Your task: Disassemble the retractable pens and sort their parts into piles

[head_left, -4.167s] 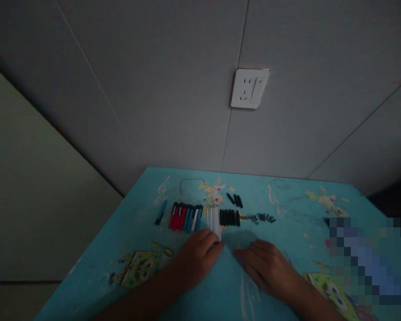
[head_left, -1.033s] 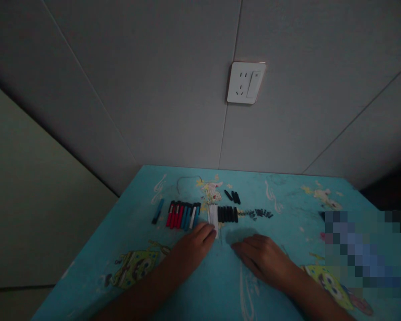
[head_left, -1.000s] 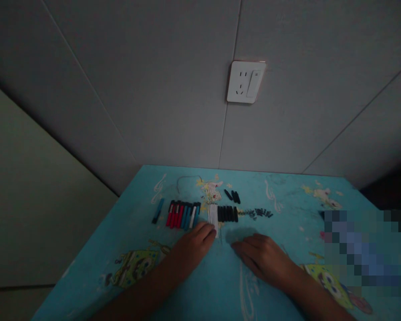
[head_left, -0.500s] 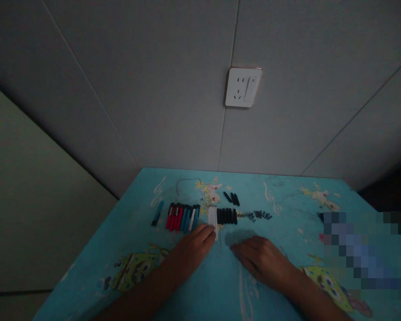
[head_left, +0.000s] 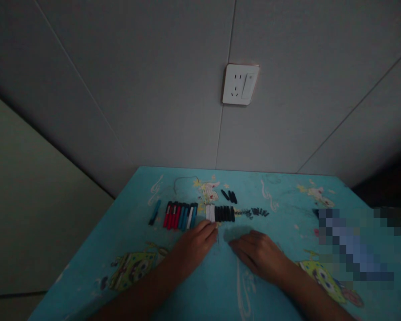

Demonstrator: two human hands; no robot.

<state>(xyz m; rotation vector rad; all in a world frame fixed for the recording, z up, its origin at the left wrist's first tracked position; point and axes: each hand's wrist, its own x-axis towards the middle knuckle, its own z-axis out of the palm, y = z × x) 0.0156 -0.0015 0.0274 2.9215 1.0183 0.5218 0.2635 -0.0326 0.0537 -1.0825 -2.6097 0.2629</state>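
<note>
My left hand (head_left: pixel 198 240) is closed at the lower ends of a row of thin white sticks (head_left: pixel 210 212), which look like pen refills; its fingertips cover those ends, and what they pinch is hidden. To its left lie several red pen barrels (head_left: pixel 172 217) and blue pen barrels (head_left: pixel 184 217) with dark ends, with a white one among them. Short black tubes (head_left: pixel 225 214) line up right of the white sticks. Resting on the table, my right hand (head_left: pixel 259 253) has curled fingers and thumb together; anything in them is out of sight.
A single blue barrel with a dark end (head_left: pixel 155 212) lies apart at left. Loose black pieces (head_left: pixel 229 196) are farther back, and small dark parts (head_left: pixel 255 212) spread to the right. A patterned blue cover is on the table (head_left: pixel 214 285). A wall socket (head_left: pixel 241 84) is above.
The view has shifted slightly. My left fingers now sit a little higher over the white sticks, and the long stick end beside them is mostly covered. My right hand stays in place.
</note>
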